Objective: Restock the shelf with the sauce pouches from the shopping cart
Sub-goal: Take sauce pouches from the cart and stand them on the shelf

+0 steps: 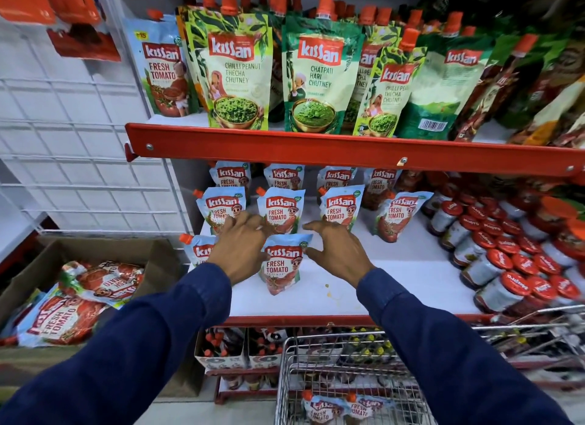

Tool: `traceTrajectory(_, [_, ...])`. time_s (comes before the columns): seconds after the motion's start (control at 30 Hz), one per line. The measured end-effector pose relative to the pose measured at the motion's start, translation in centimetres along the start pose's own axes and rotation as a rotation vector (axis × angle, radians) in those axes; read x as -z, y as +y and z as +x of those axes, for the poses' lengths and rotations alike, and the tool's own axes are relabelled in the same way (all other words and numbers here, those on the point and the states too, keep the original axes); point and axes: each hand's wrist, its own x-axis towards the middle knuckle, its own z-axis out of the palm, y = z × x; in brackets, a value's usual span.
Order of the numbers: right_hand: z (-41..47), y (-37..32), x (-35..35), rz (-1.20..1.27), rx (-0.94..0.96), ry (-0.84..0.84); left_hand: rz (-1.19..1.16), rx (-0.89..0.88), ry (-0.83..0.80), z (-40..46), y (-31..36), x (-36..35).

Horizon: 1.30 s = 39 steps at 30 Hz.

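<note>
Head view: both hands, left [243, 250] and right [337, 250], spread open beside the blue tomato sauce pouch [281, 266] standing on the white shelf [395, 266]. Two pouches [342, 409] wait below, in the wire cart [316, 361].

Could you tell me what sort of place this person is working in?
Most likely a grocery shop aisle: red shelves stocked with rows of sauce pouches and jars, and a wire shopping cart parked below.

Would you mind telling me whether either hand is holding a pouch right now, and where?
Neither hand grips anything: the left hand and right hand flank the front Fresh Tomato pouch, fingers spread, near its upper edges.
</note>
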Motion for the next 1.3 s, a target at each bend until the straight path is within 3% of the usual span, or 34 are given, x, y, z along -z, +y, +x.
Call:
traceTrajectory(0.13, [-4.3,0.7,-1.3,-0.173,0.071,0.064,0.029,-0.121,0.159,-3.7,2.1,-1.1])
traceTrajectory(0.27, [-10.2,2.7,-3.5,-0.364,0.103,0.139,0.051,-0.181,0.202,-7.8,4.6,-4.6])
traceTrajectory(0.6, [-22.1,8.2,-10.6,-0.294,-0.049,-0.173,-0.168,-0.267,-0.291,-15.3,10.3,-16.8])
traceTrajectory(0.8, [-24.8,10.0,-14.5,-0.193,-0.217,-0.321,-0.2,-0.201,-0.518,-15.5,14.0,-21.4])
traceTrajectory(1.3, [-23.7,12.9,-19.1,-0.103,-0.394,-0.449,-0.282,0.064,-0.577,-13.1,15.9,-26.4])
